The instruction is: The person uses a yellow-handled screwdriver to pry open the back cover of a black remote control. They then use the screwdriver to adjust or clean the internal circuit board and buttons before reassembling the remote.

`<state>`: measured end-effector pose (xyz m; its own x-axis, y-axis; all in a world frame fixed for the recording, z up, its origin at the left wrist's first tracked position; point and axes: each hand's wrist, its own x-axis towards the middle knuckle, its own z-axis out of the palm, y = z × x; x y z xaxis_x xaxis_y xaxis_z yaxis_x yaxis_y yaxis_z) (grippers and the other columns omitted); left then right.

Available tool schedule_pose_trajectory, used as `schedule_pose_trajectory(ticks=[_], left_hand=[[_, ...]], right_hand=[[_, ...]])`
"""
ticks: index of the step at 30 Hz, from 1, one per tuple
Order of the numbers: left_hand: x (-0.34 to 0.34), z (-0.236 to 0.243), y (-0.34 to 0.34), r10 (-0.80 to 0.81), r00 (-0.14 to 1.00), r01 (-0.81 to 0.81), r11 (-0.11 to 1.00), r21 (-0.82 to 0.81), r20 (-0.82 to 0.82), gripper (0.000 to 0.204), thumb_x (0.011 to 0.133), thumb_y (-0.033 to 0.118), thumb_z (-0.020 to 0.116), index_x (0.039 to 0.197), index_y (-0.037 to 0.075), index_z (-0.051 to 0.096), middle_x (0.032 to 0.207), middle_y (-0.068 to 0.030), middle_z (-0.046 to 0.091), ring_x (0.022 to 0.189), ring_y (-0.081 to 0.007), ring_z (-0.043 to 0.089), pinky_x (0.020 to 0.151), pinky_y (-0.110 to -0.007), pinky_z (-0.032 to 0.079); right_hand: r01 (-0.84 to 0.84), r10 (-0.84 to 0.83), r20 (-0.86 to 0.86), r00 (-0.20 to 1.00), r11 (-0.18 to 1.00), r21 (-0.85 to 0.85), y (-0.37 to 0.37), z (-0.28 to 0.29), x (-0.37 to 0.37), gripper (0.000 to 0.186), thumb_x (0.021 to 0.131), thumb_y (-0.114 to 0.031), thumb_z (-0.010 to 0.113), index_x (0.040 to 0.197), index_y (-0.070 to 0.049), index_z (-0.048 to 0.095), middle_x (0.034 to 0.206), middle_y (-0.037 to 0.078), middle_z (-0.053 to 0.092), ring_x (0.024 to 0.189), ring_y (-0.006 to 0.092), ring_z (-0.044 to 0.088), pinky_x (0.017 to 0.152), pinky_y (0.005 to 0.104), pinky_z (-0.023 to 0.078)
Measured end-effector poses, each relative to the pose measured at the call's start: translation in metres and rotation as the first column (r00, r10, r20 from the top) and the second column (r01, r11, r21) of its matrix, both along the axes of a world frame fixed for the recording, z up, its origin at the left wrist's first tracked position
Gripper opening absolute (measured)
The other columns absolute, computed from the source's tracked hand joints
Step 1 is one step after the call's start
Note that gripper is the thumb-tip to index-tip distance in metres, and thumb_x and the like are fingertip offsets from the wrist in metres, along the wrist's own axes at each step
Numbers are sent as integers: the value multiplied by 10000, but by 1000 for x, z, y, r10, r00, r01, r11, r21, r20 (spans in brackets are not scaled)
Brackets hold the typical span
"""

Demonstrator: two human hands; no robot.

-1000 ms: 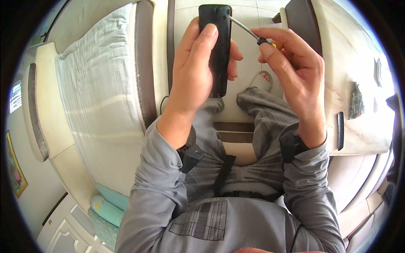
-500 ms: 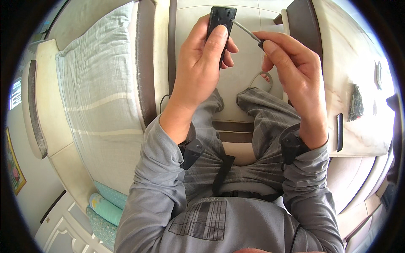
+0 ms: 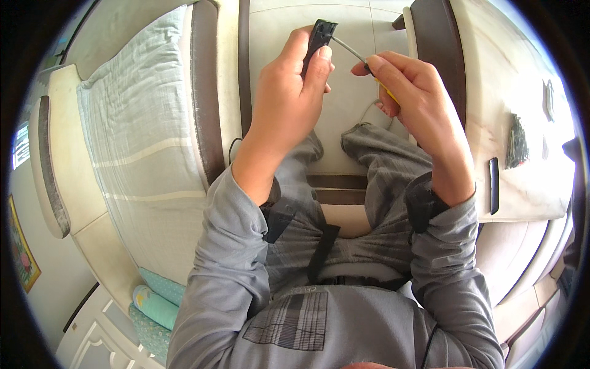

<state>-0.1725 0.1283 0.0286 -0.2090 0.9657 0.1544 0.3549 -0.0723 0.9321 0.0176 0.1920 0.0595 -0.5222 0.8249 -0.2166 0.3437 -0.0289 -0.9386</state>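
My left hand holds up a small black oblong device, its thumb along the near face and fingers behind. Small recesses and fittings show near the device's upper end; whether it is a phone or a remote control I cannot tell. In my right hand is a screwdriver with a thin metal shaft and a black and yellow handle, pinched between thumb and fingers. Its shaft slants up leftward to the device's upper right edge. Whether the tip sits in a screw is too small to make out.
To the right, a marble-topped table carries a slim black piece and a dark bundle. On the left stands a seat with a grey-green cover and teal cushions. Pale tiled floor lies beyond my hands.
The device has tilted and shifted slightly down in my left hand. My right hand has turned and moved left a little, so the screwdriver's yellow handle now shows.
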Motion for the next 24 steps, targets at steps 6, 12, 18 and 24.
schedule_pose_trajectory(ticks=[6,12,18,24], left_hand=[[0,-6,2,-15,999,20,991,-132,34,296,1097,271,529,1225,9,581,813,-76,734,588,-133,638,568,-299,519],[-1,-12,4,-32,994,45,991,-127,108,307,1098,279,527,1240,15,588,808,-48,723,582,-102,619,542,-272,495],[0,-12,4,-23,985,41,993,-107,169,307,1097,292,532,1224,20,596,815,-31,717,571,-79,605,524,-246,485],[-1,-8,6,-32,988,42,997,-58,151,277,1101,286,524,1178,30,598,810,-31,719,576,-74,612,518,-246,489]], right_hand=[[-2,-6,69,998,994,110,7,-13,1,313,1029,-277,583,1061,-25,765,617,56,531,560,101,480,550,303,404],[42,-80,64,995,888,458,-1,-14,-2,224,976,-216,665,977,-12,757,645,166,621,519,269,565,546,370,458],[-41,-137,188,973,696,717,-7,-3,-5,189,934,-158,750,1097,-75,795,817,109,722,630,204,663,599,285,522],[2,-182,153,971,651,759,-9,-2,-10,186,914,-136,769,1093,-97,800,832,88,729,671,224,683,637,298,548]])
